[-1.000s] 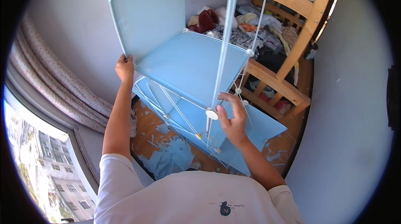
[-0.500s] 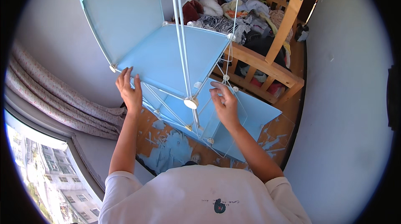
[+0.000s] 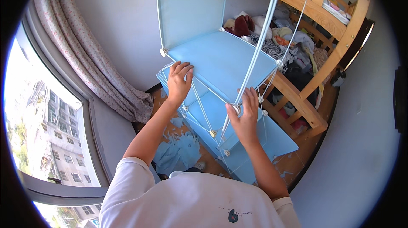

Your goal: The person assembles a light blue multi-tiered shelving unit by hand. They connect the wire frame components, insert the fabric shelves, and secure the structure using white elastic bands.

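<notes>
The shelf panels point(image 3: 221, 60) look like smooth, light blue plastic with a matt face that takes the daylight softly. The thin rods point(image 3: 259, 45) framing them seem to be pale coated metal, joined by small white plastic connectors point(image 3: 162, 52). Torn blue film scraps point(image 3: 178, 149) lie crinkled on the worn wooden floor point(image 3: 204, 153). The bunk bed frame point(image 3: 306, 100) is bare, lightly varnished wood. The curtain point(image 3: 91, 66) is soft patterned cloth, and the person's T-shirt point(image 3: 191, 202) is plain white matt cotton.

Single head-worn fisheye, steeply downward, close.
</notes>
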Available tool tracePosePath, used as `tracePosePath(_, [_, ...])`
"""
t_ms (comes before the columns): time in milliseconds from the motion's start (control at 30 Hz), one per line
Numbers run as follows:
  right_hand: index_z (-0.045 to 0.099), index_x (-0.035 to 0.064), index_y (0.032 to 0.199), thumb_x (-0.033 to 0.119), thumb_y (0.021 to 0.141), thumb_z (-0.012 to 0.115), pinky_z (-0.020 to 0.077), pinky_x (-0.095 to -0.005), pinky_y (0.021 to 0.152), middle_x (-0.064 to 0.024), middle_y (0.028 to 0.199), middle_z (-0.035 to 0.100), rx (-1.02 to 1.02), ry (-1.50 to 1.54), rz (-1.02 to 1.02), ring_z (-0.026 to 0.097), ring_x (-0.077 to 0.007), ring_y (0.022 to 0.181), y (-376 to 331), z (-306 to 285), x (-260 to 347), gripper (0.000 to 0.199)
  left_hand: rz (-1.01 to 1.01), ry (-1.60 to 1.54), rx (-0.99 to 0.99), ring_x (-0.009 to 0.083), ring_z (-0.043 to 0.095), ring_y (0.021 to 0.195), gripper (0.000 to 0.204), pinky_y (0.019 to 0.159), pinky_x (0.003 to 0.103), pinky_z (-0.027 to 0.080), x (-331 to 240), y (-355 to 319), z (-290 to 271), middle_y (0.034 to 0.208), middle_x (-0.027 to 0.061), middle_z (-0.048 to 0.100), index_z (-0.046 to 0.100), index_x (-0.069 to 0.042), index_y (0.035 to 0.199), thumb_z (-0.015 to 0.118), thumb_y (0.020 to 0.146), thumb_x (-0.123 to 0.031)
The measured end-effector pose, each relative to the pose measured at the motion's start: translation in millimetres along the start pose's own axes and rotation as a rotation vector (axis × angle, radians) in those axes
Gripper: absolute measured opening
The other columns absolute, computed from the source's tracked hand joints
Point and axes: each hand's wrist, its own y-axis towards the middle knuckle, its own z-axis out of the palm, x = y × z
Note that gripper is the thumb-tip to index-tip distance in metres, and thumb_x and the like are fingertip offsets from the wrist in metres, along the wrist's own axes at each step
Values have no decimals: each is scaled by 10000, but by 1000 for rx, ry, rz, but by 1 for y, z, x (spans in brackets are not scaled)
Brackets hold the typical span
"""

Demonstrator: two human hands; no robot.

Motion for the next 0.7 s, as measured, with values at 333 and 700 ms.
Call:
tracePosePath(333, [578, -52, 1021, 127, 748, 613, 289, -541, 979, -203, 1183, 486, 51, -106, -2, 292, -449, 1238, 1, 9, 2, 328, -98, 25, -377, 311, 457, 1067, 457, 904, 386, 395, 40, 104, -38, 1178, 134, 494, 450, -21, 1215, 621, 806, -131])
tracePosePath(700, [305, -51, 1294, 58, 803, 487, 209, -430, 1063, -217, 1354, 320, -479, -340, 165, 273, -346, 1292, 14, 9, 56, 535, 20, -467, -187, 212, 617, 833, 402, 676, 303, 507, 97, 263, -39, 979, 161, 623, 546, 18, 1123, 672, 782, -154])
